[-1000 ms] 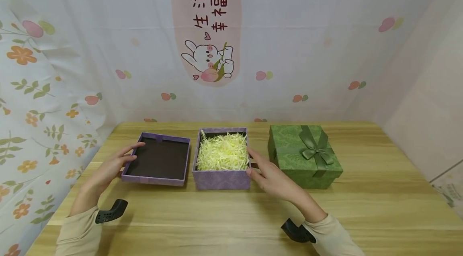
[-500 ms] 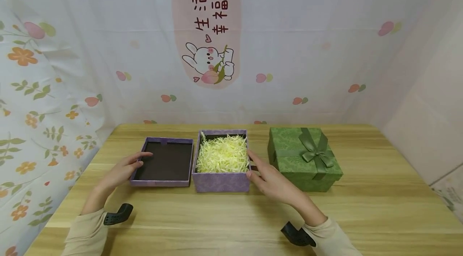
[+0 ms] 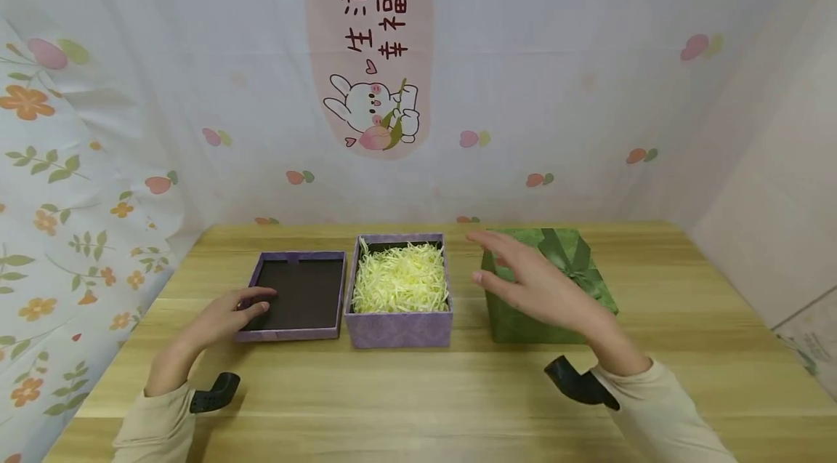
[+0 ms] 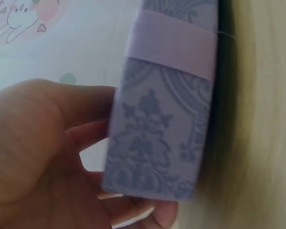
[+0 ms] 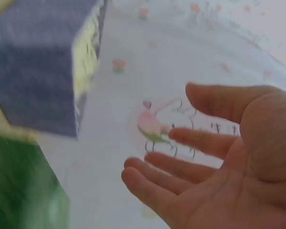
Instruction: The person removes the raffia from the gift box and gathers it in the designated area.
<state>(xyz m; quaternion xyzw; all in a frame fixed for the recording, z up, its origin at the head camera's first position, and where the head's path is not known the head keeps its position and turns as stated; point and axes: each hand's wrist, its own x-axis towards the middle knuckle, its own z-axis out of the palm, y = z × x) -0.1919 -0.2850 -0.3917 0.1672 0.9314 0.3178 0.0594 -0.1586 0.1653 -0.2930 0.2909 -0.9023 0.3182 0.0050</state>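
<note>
In the head view, an open purple box (image 3: 397, 330) holds pale yellow shredded paper (image 3: 402, 279). To its left, the purple box lid (image 3: 297, 334) lies upside down, its dark inside facing up. My left hand (image 3: 219, 317) holds the lid by its left wall, thumb and a finger reaching over the rim. In the left wrist view, further fingers curl near the corner of the patterned lid (image 4: 152, 133). My right hand (image 3: 543, 285) hovers before a green gift box (image 3: 536, 321) with a bow, holding nothing. Its fingers are spread and relaxed in the right wrist view.
Everything stands on a wooden table (image 3: 392, 405). A white patterned curtain (image 3: 556, 85) hangs behind the table's far edge and along the left. A black wrist mount (image 3: 216, 392) sits on each forearm.
The lid, tilted earlier, has been lowered flat and shifted slightly right. My right hand has let go of the purple box's right side and moved right, in front of the green box.
</note>
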